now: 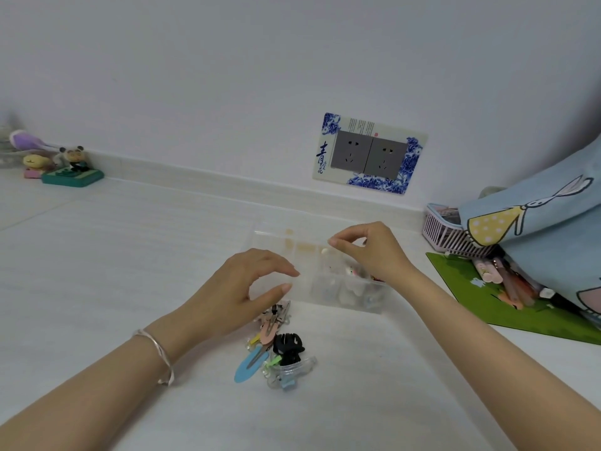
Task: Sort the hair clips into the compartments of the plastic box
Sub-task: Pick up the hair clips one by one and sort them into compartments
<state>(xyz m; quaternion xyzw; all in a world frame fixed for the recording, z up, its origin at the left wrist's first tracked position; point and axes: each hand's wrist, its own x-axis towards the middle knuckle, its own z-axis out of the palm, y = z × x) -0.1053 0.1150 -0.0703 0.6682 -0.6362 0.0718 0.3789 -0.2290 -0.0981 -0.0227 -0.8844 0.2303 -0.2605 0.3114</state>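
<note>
A clear plastic box (pixel 276 237) with compartments sits on the white surface in the middle. Several small pale clips lie in its near right compartments. My right hand (pixel 367 252) hovers over the box with thumb and forefinger pinched together; whether anything is between them I cannot tell. A small white clip (pixel 325 251) lies just below those fingertips. My left hand (pixel 247 288) hangs open beside the box's near left corner, above a pile of hair clips (pixel 276 349): a blue snap clip (pixel 248 366), a pink one, a black claw clip (pixel 287 348), clear ones.
A green mat (pixel 481 288) with pens lies at right under a blue fabric bag (pixel 536 229). A pink basket (pixel 445 232) stands beside it. Small figurines (pixel 70 167) sit far left by the wall. A double socket (pixel 370 156) is on the wall.
</note>
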